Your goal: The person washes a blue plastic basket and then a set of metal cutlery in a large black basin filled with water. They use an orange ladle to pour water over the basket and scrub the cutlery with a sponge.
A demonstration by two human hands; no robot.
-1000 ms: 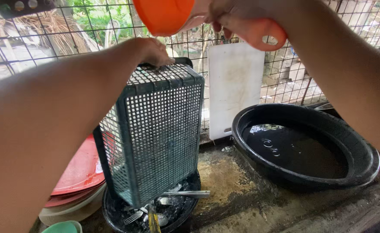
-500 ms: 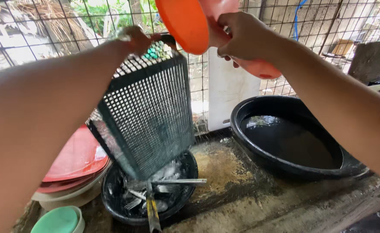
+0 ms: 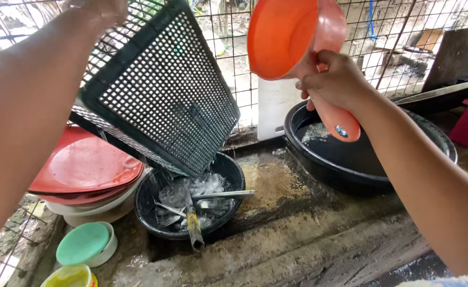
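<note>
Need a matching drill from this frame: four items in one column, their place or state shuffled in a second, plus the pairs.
Items:
1. green mesh basket
2. orange dipper
3. large black basin
4. red plates

Places or states:
A. stacked at the left, beside the small black bowl
B. held by its handle in the right hand
C. resting on the wet counter at the right, water inside
D. tilted in the left hand, dripping over the small black bowl

Pairs: 1-D, 2-B, 3-C, 4-A

Perforated plastic basket (image 3: 165, 90), glossy orange plastic dipper (image 3: 292, 40) (wet), rough concrete counter (image 3: 308, 228).
</note>
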